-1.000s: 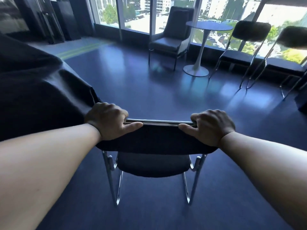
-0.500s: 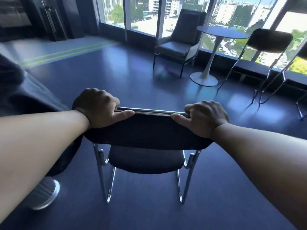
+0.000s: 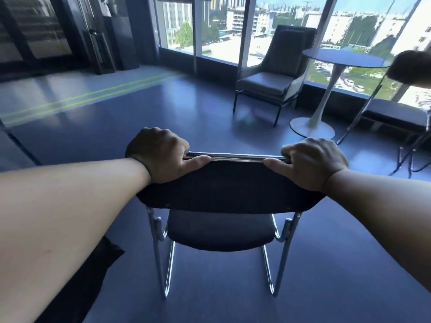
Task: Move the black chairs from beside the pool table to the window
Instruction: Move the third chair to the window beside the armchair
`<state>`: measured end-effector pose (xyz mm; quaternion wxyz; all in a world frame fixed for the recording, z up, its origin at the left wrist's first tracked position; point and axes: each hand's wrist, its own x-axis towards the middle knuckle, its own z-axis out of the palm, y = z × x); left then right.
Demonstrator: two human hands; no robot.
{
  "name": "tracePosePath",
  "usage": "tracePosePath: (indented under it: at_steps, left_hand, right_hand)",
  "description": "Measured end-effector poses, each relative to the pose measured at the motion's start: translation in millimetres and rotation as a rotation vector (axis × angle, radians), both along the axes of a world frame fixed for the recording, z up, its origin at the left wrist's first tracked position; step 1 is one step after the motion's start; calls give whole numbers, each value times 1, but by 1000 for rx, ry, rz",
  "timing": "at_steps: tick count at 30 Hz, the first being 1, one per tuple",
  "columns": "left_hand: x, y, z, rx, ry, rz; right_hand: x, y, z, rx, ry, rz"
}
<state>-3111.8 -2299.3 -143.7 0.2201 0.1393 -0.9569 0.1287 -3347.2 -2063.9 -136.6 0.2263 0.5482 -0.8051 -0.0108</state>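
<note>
Both hands are on the black fabric chair with chrome tube frame point(image 3: 231, 190). Your left hand point(image 3: 161, 157) and right hand point(image 3: 312, 163) each grip the chrome top rail point(image 3: 235, 156) near its ends, fingers point(image 3: 173, 142) curled over the front, thumbs laid flat along the rear edge.

The chair is right in front of you, backrest toward you, on open floor and well short of the round pedestal table with white stem point(image 3: 345, 58) at the window point(image 3: 219, 26). Can't tell if the sled legs are clear of the floor.

Advice:
- Load both hands evenly so the chair doesn't yaw.
- Lift, don't drag. The glossy dark blue floor point(image 3: 163, 113) looks likely to scuff.
- Steer clear of the table base.

Room:
- A grey upholstered armchair point(image 3: 272, 73) stands just left of the table.
- A second black chair point(image 3: 396, 115) stands just right of it.
- Yellow-green floor stripes point(image 3: 93, 96) run far left of the table, with dark doors point(image 3: 93, 36) behind them.
- Dark fabric point(image 3: 88, 276) hangs far from the table, under your left arm. Can't tell what it is, so mind your feet.
</note>
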Motion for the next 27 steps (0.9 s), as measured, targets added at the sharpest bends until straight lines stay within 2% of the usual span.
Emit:
tracePosePath:
  at_steps: [15,27]
  left_hand:
    - [-129,-149,-1,-44,33,134]
    - [-205,-248,-5,-39,43,219]
  right_hand:
    - [-159,-182,1,-18,-6,139]
    - [-248,-304,-1,0,-57,229]
